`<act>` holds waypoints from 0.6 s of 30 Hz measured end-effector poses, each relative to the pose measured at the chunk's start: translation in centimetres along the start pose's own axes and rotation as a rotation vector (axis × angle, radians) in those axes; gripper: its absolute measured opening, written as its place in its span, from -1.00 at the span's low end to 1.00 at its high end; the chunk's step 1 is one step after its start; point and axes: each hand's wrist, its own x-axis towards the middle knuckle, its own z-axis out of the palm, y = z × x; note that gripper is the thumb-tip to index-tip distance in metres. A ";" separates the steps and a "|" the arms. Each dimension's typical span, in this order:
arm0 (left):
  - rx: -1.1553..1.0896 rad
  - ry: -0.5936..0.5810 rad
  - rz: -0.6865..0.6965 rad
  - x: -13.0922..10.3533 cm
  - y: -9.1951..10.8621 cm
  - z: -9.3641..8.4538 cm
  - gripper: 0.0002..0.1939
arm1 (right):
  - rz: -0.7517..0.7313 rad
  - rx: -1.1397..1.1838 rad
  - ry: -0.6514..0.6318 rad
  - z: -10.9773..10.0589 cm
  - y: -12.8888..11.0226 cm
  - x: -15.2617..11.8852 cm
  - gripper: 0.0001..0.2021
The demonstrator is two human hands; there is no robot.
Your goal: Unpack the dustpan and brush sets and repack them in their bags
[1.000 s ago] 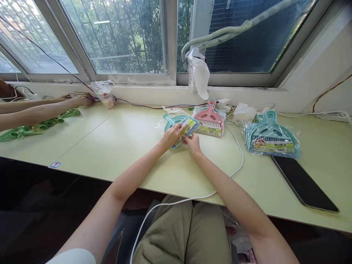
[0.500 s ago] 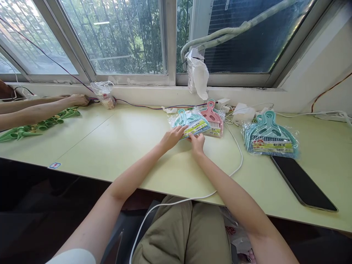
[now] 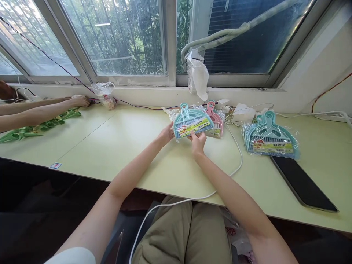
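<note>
Dustpan [image 3: 189, 119], teal and plastic-wrapped, is tilted up in the hands above the table, overlapping the pink one behind it. Largest around it is the window [image 3: 129, 40], cut off at the top, the view through its right-hand pane dark and hard to read. Below, the table [image 3: 132, 146] runs out of frame at right and left; what lies under it is lost in shadow. The wearer's trousers [image 3: 209, 234] show only in part. At far left, another person's arms [image 3: 41, 112] enter, the body out of sight; what those fingers hold cannot be made out. Green pieces [image 3: 22, 134] lie partly behind these arms, cut by the edge. At right, a stack [image 3: 271, 132] of wrapped teal dustpans hides all but its top one; a dark-screened phone [image 3: 304, 183] lies just before it. The pink dustpan [image 3: 214, 119] is half covered. Of the right hand [image 3: 198, 141], the thumb presses the lower edge in front, other fingers mostly hidden beneath, gripping the dustpan. The left hand [image 3: 166, 134] meets the left edge, fingertips hidden behind; whether they close cannot be told. The label [image 3: 194, 126] is too small to read.
</note>
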 end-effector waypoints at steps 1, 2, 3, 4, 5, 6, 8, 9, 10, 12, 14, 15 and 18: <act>-0.004 -0.036 -0.021 -0.3 -0.2 0.4 -0.49 | -0.008 0.002 -0.009 0.1 0.0 -0.1 -0.64; 0.018 -0.053 -0.015 -0.6 -0.5 0.8 -0.57 | -0.017 0.001 -0.013 0.1 0.0 -0.1 -0.63; 0.036 -0.062 0.000 -1.0 -0.7 1.2 -0.63 | -0.028 -0.002 -0.009 0.1 -0.1 0.0 -0.62; 0.033 -0.077 0.017 -1.4 -0.9 1.7 -0.69 | -0.039 -0.004 -0.001 0.1 -0.1 0.1 -0.62; 0.022 -0.092 0.035 -1.7 -1.1 2.1 -0.73 | -0.052 -0.007 0.010 0.1 -0.2 0.2 -0.61; 0.009 -0.103 0.053 -2.0 -1.2 2.5 -0.75 | -0.064 -0.009 0.018 0.0 -0.3 0.3 -0.60; -0.010 -0.116 0.087 -2.4 -1.4 3.0 -0.76 | -0.091 -0.011 0.018 0.0 -0.5 0.5 -0.57; -0.012 -0.118 0.099 -2.5 -1.4 3.2 -0.75 | -0.100 -0.012 0.010 0.0 -0.6 0.5 -0.56; -0.007 -0.121 0.108 -2.5 -1.4 3.3 -0.74 | -0.102 -0.013 0.006 0.0 -0.7 0.5 -0.55; 0.015 -0.120 0.134 -2.6 -1.5 3.3 -0.72 | -0.089 -0.012 0.001 0.0 -0.7 0.5 -0.55; 0.039 -0.083 0.183 -2.5 -1.7 3.3 -0.69 | -0.063 -0.007 -0.006 0.1 -0.7 0.4 -0.57; 0.048 -0.051 0.209 -2.4 -1.8 3.2 -0.67 | -0.050 -0.003 -0.016 0.1 -0.6 0.3 -0.58; 0.068 0.037 0.273 -2.2 -2.0 3.1 -0.64 | -0.031 0.013 -0.067 0.3 -0.5 0.2 -0.60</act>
